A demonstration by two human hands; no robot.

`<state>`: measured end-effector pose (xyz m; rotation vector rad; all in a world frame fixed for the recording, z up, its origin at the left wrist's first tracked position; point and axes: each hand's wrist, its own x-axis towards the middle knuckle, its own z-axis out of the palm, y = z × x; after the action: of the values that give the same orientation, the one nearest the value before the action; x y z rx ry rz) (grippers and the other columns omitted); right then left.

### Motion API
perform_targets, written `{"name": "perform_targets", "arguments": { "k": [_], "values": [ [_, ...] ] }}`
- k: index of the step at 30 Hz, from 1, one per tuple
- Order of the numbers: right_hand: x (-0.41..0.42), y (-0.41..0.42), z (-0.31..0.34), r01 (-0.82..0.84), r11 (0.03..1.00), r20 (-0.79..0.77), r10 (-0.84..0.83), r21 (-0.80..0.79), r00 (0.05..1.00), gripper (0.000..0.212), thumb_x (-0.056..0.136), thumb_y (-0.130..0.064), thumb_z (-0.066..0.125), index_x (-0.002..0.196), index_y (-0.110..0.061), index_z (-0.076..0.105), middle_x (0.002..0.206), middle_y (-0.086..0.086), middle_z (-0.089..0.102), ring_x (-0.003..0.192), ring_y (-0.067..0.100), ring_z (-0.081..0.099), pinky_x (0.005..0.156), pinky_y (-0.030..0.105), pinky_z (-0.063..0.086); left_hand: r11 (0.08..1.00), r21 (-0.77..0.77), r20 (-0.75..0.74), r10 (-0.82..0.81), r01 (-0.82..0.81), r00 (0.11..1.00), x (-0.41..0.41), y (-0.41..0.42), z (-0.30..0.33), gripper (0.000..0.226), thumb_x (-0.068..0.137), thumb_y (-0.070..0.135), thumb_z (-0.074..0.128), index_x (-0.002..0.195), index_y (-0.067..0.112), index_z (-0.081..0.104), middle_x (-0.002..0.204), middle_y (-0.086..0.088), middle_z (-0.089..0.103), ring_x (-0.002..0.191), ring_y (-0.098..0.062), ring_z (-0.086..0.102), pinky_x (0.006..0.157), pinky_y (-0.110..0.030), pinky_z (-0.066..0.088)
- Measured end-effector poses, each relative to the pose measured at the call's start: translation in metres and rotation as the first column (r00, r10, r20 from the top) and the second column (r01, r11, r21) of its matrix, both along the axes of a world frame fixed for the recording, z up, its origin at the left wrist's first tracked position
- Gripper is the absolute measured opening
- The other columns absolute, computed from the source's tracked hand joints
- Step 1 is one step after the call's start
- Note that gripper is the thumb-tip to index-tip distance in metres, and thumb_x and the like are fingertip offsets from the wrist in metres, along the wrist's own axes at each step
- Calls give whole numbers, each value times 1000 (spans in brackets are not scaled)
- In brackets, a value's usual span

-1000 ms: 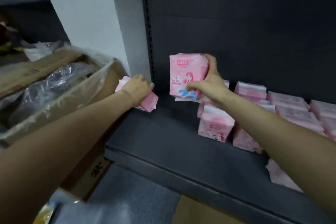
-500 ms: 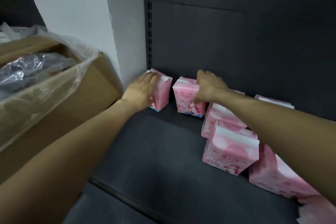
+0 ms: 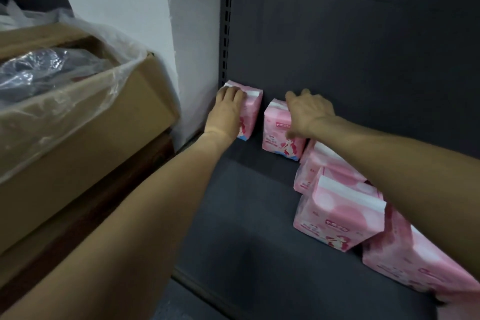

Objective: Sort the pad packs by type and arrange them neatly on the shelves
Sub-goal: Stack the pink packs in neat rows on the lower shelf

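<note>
The left hand and right hand each gripped an upright pink pad pack at the shelf's far left, best squared against the back wall.

A cardboard box (lined with clear plastic) beside a white wall.

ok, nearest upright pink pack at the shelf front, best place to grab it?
Probably from above: pinch the front pack across its narrow sides just below the white top fold. It stands upright, its left side and top are free, but another pack leans against its right, so enter from front-left.
</note>
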<state>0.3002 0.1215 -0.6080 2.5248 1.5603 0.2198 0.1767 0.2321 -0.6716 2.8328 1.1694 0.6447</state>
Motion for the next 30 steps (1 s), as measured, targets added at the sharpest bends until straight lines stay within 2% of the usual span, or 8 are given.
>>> {"name": "perform_targets", "arguments": {
  "k": [4,7,10,13,17,20,25,30],
  "values": [
    [5,-4,-5,-18,995,-58,24,94,998,59,78,-28,76,123,-9,43,122,15,48,108,36,55,70,35,38,986,-157,73,-42,53,996,-9,4,0,69,89,7,60,148,10,23,157,-4,18,146,-22,6,115,-23,5],
    [5,-10,-11,-49,986,-74,62,162,995,45,86,-24,67,121,-7,43,121,14,50,106,37,56,72,36,37,979,-189,101,-59,77,993,-14,-5,3,74,88,8,58,151,15,18,158,1,17,147,-18,2,116,-27,17],
    [5,-16,-6,-86,990,-22,89,111,996,45,89,-36,63,119,-7,48,122,12,53,109,32,55,81,36,40,985,-167,188,-16,49,982,-20,-30,8,66,86,13,58,146,17,31,150,-1,34,142,-20,18,106,-33,34],
    [2,-30,8,-150,980,-18,153,131,988,47,87,-45,62,120,-12,55,124,9,53,115,29,50,90,37,38,989,-149,246,38,-1,968,-26,-61,16,52,85,20,59,136,17,47,134,-5,53,127,-26,39,92,-38,41],
    [-18,-73,25,-231,927,-92,268,297,959,37,90,-40,58,122,-20,55,126,3,55,119,24,47,96,35,34,976,-210,329,18,54,944,-40,-112,32,32,88,29,54,120,27,57,107,14,67,104,-16,58,76,-29,42],
    [-40,-124,33,-240,874,-144,326,422,934,31,90,-31,55,119,-22,58,118,-2,63,111,22,55,88,33,40,957,-268,405,8,110,914,-60,-161,48,20,89,36,54,106,33,63,87,20,66,89,-8,63,79,-29,48],
    [-79,-219,25,-286,782,-108,408,555,906,22,89,-27,54,108,-20,63,93,-7,71,86,25,66,63,30,41,921,-338,518,9,195,856,-108,-232,59,20,83,41,52,92,31,67,80,14,70,78,-4,65,79,-35,53],
    [-119,-329,-13,-357,795,-123,469,490,875,21,85,-25,57,101,-14,64,83,4,72,71,29,68,54,35,52,882,-412,350,-79,229,934,-180,-310,41,14,90,31,60,102,26,67,83,15,66,80,-2,63,78,-27,54]
  ]
}}
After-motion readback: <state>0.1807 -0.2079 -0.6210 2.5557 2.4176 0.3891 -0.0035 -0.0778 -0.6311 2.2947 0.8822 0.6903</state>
